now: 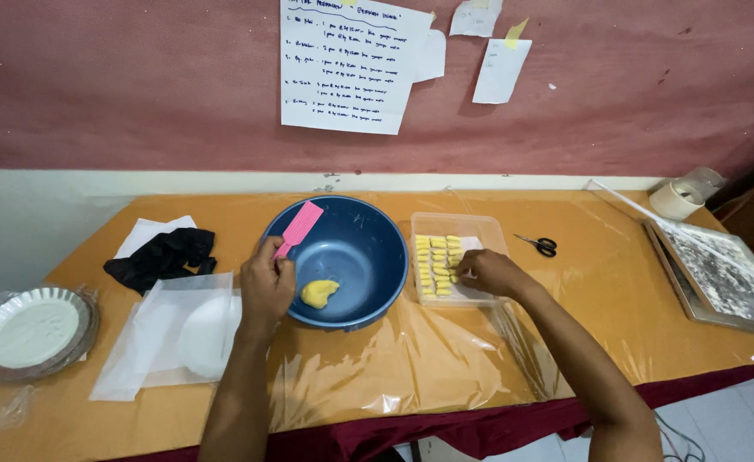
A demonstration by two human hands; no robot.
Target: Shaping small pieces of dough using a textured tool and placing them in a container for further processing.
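My left hand [267, 282] grips the handle of a pink comb [299, 228] that slants up over the rim of a blue bowl [375, 274]. A lump of yellow dough [319, 293] lies in the bowl's bottom, just right of that hand. My right hand [490, 272] reaches into a clear plastic tray [480, 226] and its fingertips touch one of several small yellow dough pieces [437, 261] laid in rows there.
The table [582, 291] is covered with orange cloth under clear plastic. Black cloth [163, 255] and white paper lie at left, with a fluted foil pan [33, 331]. Scissors [538, 245], a tape roll [676, 198] and a dark baking tray [730, 275] sit at right.
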